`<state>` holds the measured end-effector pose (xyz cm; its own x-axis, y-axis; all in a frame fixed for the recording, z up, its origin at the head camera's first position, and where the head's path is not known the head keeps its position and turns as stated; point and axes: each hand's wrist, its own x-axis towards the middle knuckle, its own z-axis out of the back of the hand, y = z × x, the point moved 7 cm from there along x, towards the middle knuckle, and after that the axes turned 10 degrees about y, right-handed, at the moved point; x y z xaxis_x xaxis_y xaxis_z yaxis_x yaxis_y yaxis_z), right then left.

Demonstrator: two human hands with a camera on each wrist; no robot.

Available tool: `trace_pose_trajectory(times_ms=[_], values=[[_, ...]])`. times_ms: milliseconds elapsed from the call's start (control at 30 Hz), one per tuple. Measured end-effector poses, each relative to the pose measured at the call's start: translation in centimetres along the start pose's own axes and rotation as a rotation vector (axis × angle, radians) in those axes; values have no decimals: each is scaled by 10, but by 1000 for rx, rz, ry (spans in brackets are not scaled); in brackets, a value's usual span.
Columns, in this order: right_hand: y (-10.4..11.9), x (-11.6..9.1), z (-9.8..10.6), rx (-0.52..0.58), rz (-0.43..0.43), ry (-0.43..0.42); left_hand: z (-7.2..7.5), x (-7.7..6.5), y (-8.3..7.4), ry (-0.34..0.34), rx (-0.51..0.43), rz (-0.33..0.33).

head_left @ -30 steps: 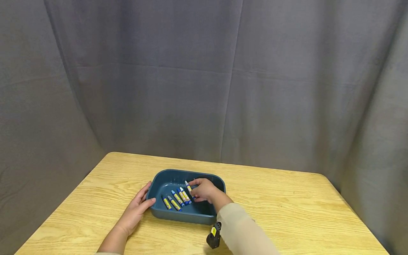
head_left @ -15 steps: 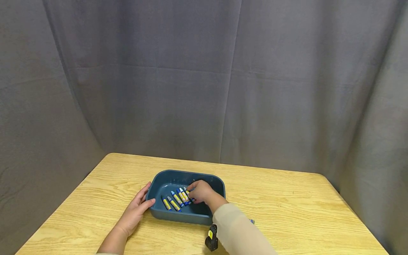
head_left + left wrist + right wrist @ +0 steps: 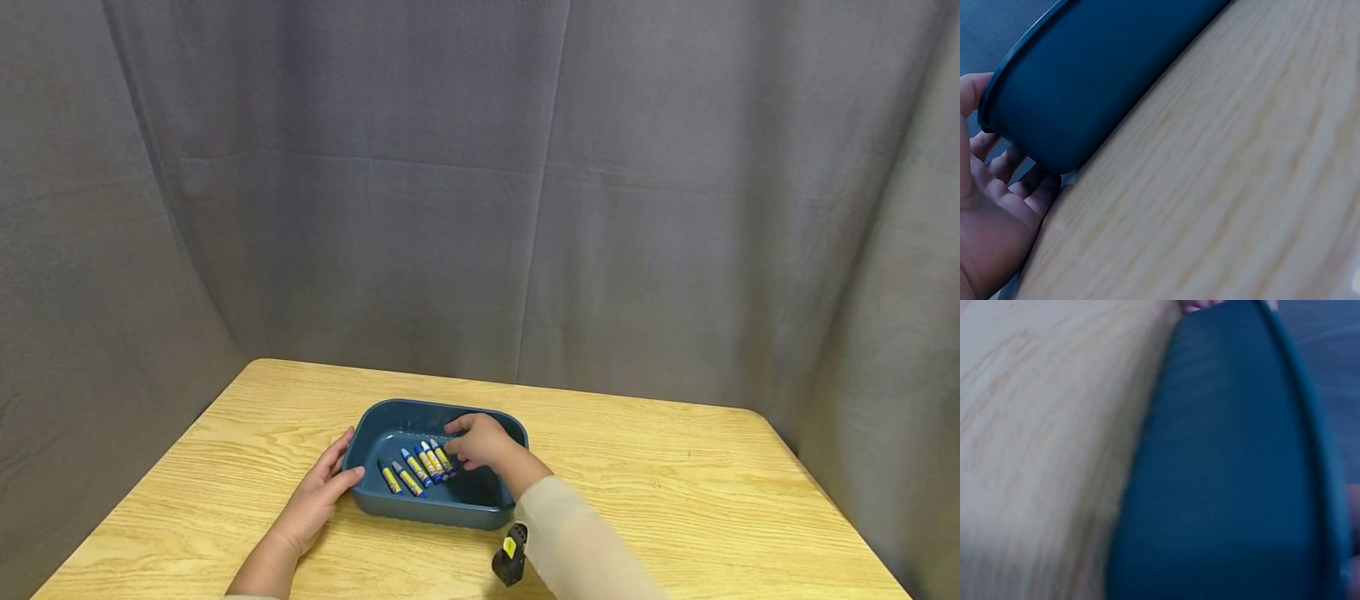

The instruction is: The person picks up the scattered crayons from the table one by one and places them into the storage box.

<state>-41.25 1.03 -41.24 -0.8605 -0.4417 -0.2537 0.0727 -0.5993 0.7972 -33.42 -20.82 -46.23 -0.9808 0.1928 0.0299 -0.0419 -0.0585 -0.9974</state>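
A dark blue rectangular tray [image 3: 431, 510] stands on the table, with several crayons in blue-and-yellow wrappers inside. They lie slanted in a loose row, the rightmost grey-tipped crayon [image 3: 441, 455] close against its neighbours. My left hand [image 3: 311, 504] holds the tray's left end, thumb over the rim and fingers along the outer wall; the left wrist view shows these fingers [image 3: 1004, 181] low against that wall. Over the tray's right half is my right hand [image 3: 483, 442], fingers apart just right of the crayons, holding nothing visible. The right wrist view mostly shows the tray's outer wall [image 3: 1222, 456], blurred.
The wood-grain table [image 3: 675, 492] extends around the tray. Grey curtains [image 3: 420, 208] hang behind it and at both sides. A black wrist camera [image 3: 510, 556] sits below my right sleeve [image 3: 581, 533], near the tray's front right corner.
My right hand moved the rightmost crayon left against the others, let go of it, and has drawn back slightly to the right. My left hand has stayed on the tray.
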Motion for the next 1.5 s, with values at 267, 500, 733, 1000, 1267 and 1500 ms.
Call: trace_pose_trajectory(times_ms=[267,500,733,1000,1267,1500], values=[[6,-28,26,50,99,74,2,-1,-2,2,17,-5],[-2,-55,53,81,125,30,5,0,-1,10,24,-6],[-21,-80,69,92,133,1,6,-1,-3,18,29,-3],[-52,-101,75,78,139,10,6,-1,-2,14,23,9],[-76,-110,74,63,139,26,7,-2,-1,19,14,12],[-92,-116,74,6,131,5,5,-1,-1,19,9,20]])
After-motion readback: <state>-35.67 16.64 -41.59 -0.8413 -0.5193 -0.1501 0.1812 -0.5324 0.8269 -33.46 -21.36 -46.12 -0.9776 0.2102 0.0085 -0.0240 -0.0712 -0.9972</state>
